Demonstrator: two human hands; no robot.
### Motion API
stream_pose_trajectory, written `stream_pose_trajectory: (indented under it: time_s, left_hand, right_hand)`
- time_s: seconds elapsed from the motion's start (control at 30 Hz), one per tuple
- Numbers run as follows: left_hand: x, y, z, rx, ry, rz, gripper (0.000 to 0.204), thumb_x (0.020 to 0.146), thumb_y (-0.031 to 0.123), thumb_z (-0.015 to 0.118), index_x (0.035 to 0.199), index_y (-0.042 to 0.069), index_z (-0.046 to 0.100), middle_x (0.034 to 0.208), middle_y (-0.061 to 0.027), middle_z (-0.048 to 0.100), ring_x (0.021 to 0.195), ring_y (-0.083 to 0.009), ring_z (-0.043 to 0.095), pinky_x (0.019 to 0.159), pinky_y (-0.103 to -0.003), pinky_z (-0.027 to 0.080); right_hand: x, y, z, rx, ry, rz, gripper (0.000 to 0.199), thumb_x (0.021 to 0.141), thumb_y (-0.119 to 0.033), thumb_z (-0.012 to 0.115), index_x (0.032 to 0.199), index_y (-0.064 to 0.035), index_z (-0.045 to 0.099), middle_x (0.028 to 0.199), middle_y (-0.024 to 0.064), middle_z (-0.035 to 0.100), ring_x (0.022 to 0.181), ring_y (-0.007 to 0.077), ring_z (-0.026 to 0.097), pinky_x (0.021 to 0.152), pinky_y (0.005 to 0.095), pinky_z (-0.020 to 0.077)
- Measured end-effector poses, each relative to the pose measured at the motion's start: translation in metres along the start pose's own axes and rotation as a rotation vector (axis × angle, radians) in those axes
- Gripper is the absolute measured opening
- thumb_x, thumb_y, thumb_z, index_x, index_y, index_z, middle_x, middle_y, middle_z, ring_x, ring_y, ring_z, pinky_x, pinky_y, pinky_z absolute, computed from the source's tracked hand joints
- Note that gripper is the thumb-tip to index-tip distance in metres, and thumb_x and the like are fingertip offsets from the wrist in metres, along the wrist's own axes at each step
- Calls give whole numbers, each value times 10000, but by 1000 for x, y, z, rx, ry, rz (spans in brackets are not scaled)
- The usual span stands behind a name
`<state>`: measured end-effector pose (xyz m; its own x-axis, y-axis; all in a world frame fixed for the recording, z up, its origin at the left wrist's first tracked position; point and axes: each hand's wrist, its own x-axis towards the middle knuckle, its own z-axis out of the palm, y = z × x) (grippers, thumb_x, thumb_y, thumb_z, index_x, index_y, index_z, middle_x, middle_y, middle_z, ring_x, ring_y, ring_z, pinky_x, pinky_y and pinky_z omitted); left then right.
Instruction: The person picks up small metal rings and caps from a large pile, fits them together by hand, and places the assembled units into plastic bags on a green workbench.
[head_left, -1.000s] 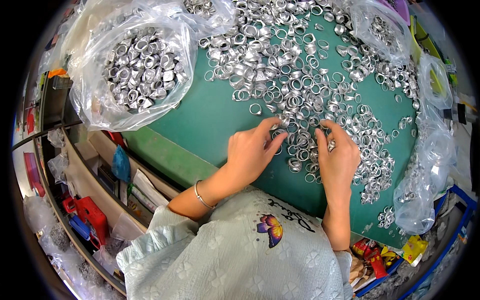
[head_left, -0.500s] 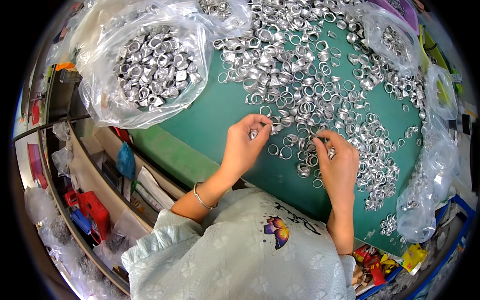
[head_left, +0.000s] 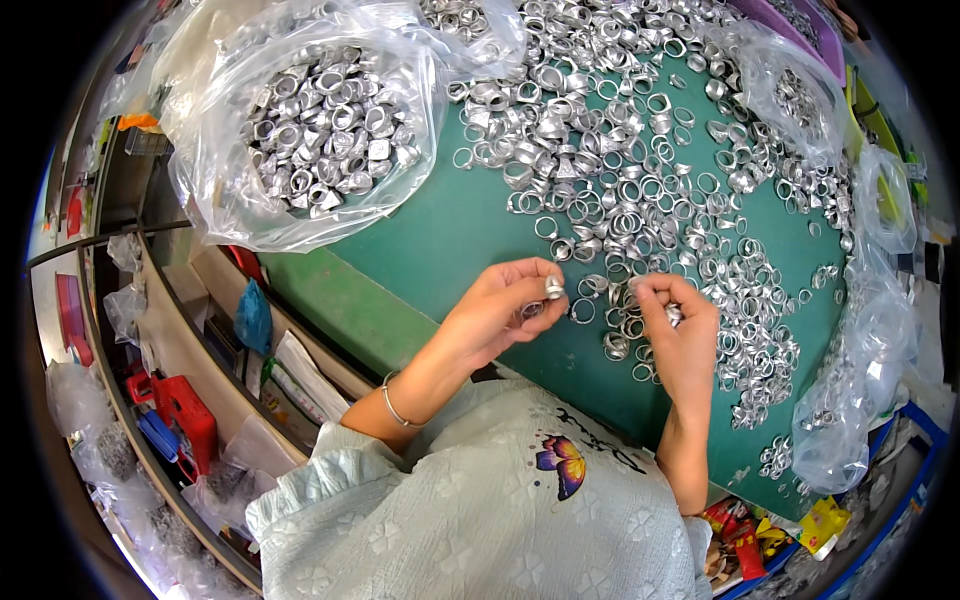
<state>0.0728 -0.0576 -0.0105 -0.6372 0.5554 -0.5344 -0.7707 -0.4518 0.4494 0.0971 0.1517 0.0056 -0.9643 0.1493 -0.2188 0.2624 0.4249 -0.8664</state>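
Observation:
Silver-coloured metal rings lie in a loose heap across the green tabletop. My left hand, with a bangle at its wrist, is closed on rings; one ring shows between thumb and forefinger and another lower in the fingers. Over the near edge of the heap, my right hand is closed, thumb and forefinger pinched together. A few rings show inside its curled fingers. What lies right at its fingertips is too small to make out.
A clear plastic bag full of chunkier rings stands at the far left. More bagged rings sit at the far right beside a purple basket. Shelves with a red tool-like object and a blue bag lie left of the table.
My left hand has drawn back from the heap, down and toward me, and turned, showing the rings in its fingers. My right hand stays nearly in place. The view has shifted slightly.

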Motion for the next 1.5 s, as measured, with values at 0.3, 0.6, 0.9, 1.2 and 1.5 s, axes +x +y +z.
stream_pose_trajectory:
  time_s: [0.3, 0.6, 0.9, 1.2, 1.5]
  left_hand:
    - [-11, -11, -1, -80, 74, 182, 129, 774, 24, 464, 811, -21, 578, 670, -112, 538, 450, -111, 426, 379, -215, 286]
    - [-7, -16, 0, 372, 273, 281, 202, 933, 146, 555, 1026, -8, 648, 716, -40, 611, 554, -55, 492, 425, -176, 325]
    - [-5, -19, 14, 575, 157, 344, 220, 875, 89, 622, 1084, 23, 641, 697, 9, 594, 628, -36, 504, 561, -185, 386]
    - [-5, -21, 31, 616, 34, 509, 369, 790, 2, 690, 1149, 11, 609, 727, 10, 584, 647, -48, 507, 590, -196, 406]
    - [-15, -19, 41, 1007, 18, 602, 463, 763, 18, 701, 1207, 88, 589, 734, -57, 553, 656, -148, 543, 604, -268, 464]
  right_hand:
    - [24, -12, 34, -428, 10, -448, 145, 799, -62, 657, 944, -68, 644, 758, 80, 598, 594, 252, 586, 553, 341, 455]
    - [19, 11, 16, 182, 36, -108, 81, 858, -63, 627, 890, 12, 617, 732, 23, 594, 584, 69, 510, 484, 243, 400]
    - [6, 1, -5, 976, -324, 405, 129, 918, -126, 556, 909, -4, 596, 699, 22, 550, 459, 34, 376, 380, 171, 235]
    - [-3, 3, -6, 1128, -465, 509, 136, 924, -130, 537, 956, -5, 581, 741, 39, 564, 467, 49, 408, 372, 180, 259]
    - [-20, -19, 3, 1056, -406, 495, 151, 942, -132, 500, 1024, -23, 565, 800, 53, 575, 528, 82, 473, 374, 186, 295]
